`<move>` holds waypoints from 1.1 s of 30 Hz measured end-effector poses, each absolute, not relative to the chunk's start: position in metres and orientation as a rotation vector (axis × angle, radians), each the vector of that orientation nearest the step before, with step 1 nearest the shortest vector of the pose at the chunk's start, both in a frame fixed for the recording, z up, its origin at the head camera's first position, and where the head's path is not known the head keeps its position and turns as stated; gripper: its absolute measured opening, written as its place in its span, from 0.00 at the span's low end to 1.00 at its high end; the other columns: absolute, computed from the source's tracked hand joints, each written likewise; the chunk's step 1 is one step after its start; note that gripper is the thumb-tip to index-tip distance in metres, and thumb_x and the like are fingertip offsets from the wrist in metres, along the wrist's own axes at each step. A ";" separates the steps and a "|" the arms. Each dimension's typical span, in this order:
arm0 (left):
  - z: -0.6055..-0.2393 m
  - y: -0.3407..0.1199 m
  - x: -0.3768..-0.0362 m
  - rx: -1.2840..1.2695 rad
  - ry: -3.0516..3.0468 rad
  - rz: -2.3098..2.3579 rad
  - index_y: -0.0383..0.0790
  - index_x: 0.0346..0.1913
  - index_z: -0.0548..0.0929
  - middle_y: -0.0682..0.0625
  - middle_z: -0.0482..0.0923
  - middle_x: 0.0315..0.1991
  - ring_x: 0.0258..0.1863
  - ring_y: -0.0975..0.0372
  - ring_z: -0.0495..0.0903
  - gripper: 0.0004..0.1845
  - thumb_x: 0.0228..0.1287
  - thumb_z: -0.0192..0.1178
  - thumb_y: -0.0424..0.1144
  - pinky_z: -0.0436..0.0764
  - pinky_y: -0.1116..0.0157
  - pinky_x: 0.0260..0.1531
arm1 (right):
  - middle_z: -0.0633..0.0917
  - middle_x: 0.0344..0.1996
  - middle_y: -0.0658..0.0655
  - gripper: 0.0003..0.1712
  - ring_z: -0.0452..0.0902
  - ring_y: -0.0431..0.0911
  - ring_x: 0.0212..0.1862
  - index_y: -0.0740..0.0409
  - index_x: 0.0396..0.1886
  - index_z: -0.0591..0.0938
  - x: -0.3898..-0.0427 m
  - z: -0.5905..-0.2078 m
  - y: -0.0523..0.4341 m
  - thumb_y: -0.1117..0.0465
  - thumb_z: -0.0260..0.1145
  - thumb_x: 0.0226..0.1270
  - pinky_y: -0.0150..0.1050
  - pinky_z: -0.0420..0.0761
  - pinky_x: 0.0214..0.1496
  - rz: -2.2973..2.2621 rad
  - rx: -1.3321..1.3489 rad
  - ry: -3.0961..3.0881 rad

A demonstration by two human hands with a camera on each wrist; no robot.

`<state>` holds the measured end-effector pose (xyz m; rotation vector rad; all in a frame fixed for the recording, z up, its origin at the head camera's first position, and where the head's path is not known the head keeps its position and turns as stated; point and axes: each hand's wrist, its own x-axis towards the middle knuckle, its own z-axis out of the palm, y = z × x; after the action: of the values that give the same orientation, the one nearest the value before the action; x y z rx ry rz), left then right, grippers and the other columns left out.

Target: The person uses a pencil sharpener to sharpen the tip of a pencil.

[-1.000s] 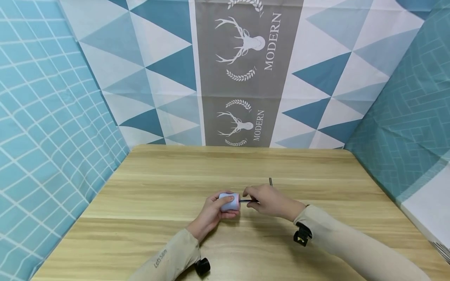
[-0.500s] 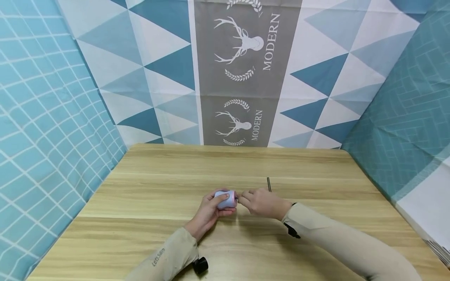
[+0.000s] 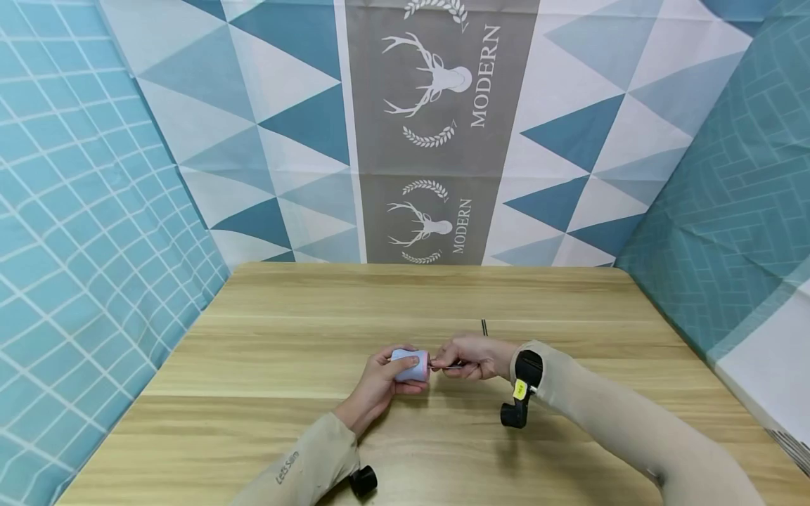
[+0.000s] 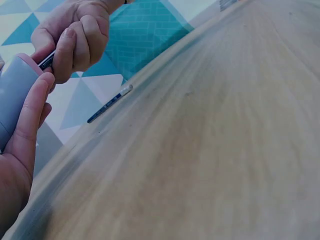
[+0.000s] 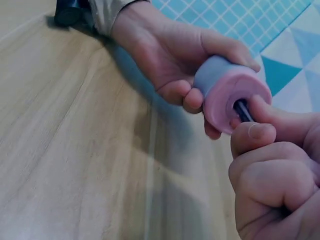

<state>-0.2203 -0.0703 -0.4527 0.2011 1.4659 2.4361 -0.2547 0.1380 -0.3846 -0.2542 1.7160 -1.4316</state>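
Observation:
My left hand (image 3: 375,386) grips a lavender, barrel-shaped pencil sharpener (image 3: 407,367) with a pink end, held on its side above the table. In the right wrist view, the pink end (image 5: 218,106) has a round hole in its middle. A dark pencil (image 5: 243,110) enters that hole. My right hand (image 3: 474,356) pinches the pencil close to the hole between thumb and forefinger, the other fingers curled. The pencil's tip inside the sharpener is hidden. Another dark pencil (image 4: 110,104) lies on the table beyond my right hand.
The wooden table (image 3: 304,309) stretches around both hands. Patterned cloth (image 3: 436,140) hangs at the back and both sides. A white surface (image 3: 768,379) stands along the right edge. Black cameras (image 3: 363,481) sit on both wrists.
My right hand has moved its grip up to the sharpener's hole and turned over, its wrist camera swinging into fuller view. The left hand keeps hold of the sharpener with little movement.

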 end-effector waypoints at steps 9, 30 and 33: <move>-0.454 -0.070 -0.218 0.219 1.489 2.410 0.40 0.44 0.82 0.38 0.77 0.41 0.25 0.53 0.87 0.07 0.65 0.60 0.29 0.89 0.63 0.28 | 0.79 0.18 0.54 0.08 0.63 0.38 0.14 0.63 0.33 0.82 -0.237 -0.376 0.145 0.63 0.65 0.71 0.29 0.63 0.14 -1.153 -0.896 2.290; -0.452 -0.071 -0.221 0.149 1.417 2.467 0.40 0.45 0.82 0.38 0.78 0.41 0.27 0.54 0.87 0.06 0.68 0.58 0.30 0.89 0.63 0.30 | 0.79 0.18 0.49 0.10 0.66 0.33 0.17 0.58 0.25 0.76 -0.238 -0.406 0.137 0.71 0.68 0.63 0.22 0.67 0.15 -0.730 -1.922 2.916; -0.453 -0.071 -0.221 0.133 1.440 2.455 0.38 0.46 0.82 0.37 0.77 0.41 0.27 0.53 0.87 0.07 0.68 0.59 0.29 0.90 0.63 0.30 | 0.75 0.14 0.48 0.12 0.60 0.33 0.16 0.59 0.22 0.77 -0.236 -0.400 0.134 0.70 0.68 0.64 0.25 0.62 0.15 -1.206 -1.240 2.604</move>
<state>-0.2207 -0.0706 -0.4529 0.1334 1.4404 2.4545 -0.2359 0.1337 -0.4000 -1.2400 2.6045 -1.2056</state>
